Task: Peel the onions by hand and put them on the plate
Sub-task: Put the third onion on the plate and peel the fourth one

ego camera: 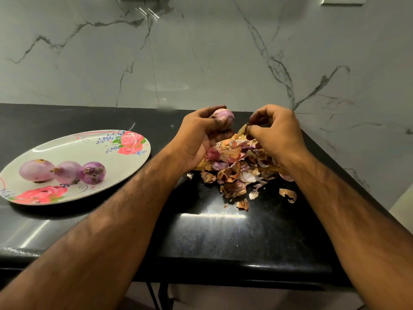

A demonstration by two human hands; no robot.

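Onion (223,116) held up above the peel heap, gripped in the curled fingers of the left hand (197,136); its visible top is pale purple and glossy, mostly bare; right hand (276,130) just beside it, fingertips pinching what looks like a strip of dry skin (242,129); step in hand, I judge: stripping this bulb's outer skin. Heap of peels (234,168) lies directly below on the black counter (223,233); one reddish bulb (212,153) lies among them. Three peeled onions (64,172) touch in a row on the floral plate (78,148), well to the left. Next move likely calls for dropping the strip, checking the root end for scraps, then carrying the bulb across to the plate.
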